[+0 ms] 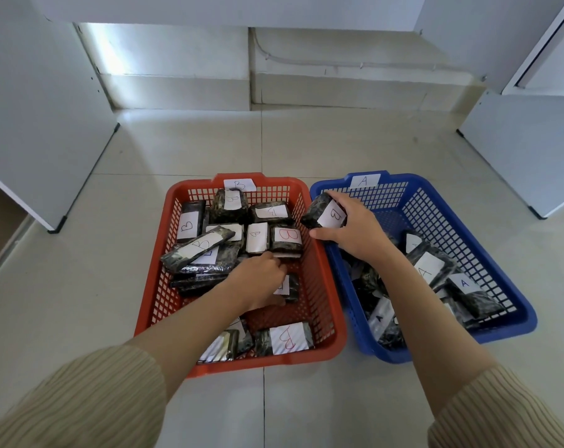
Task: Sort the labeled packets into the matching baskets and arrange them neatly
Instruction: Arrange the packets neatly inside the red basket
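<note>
1. The right hand [355, 231] holds one B-labelled packet [322, 213]. Fingers wrap over the far side, with the thumb stretched underneath. The packet is clear of the contents, above the blue basket [436, 185] at its left rim, just beside the red basket [190, 185].
2. The red basket carries a B tag [240, 184] and the blue one an A tag [364, 180], so the held packet belongs in the red.
3. The left hand [258, 279] is low in the red basket, over a small packet [292, 287]. The hand covers most of it, so I cannot tell whether the fingers clamp it or merely rest on it.
4. Handling, as a judgement: the packets are dark blocks in glossy film with a paper label. They look light and fairly firm, since one hand spans a packet without sag.
5. The film is probably slippery. The best hold is across the narrow sides, off the label so the letter stays readable.
6. The B packets [258, 237] lie at mixed angles, some overlapping. The A packets [432, 266] in the blue basket are loosely heaped too.
</note>
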Action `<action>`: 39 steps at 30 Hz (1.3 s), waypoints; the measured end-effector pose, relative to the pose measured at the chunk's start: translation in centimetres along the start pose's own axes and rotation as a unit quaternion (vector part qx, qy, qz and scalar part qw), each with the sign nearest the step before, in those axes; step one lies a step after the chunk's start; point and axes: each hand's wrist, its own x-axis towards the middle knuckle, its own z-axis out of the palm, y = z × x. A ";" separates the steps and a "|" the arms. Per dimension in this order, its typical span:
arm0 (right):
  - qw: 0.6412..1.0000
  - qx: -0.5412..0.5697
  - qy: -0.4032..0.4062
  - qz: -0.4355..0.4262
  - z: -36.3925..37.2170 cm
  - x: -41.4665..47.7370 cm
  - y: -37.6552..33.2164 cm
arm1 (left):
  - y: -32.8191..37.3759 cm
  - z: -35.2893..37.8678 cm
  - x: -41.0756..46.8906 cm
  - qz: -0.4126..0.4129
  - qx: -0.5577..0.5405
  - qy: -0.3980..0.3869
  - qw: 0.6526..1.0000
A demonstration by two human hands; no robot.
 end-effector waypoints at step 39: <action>0.896 -0.391 -0.176 -0.119 6.9 -4.0 -2.3 | -6.7 -2.6 -7.3 -0.273 -0.287 0.304 0.867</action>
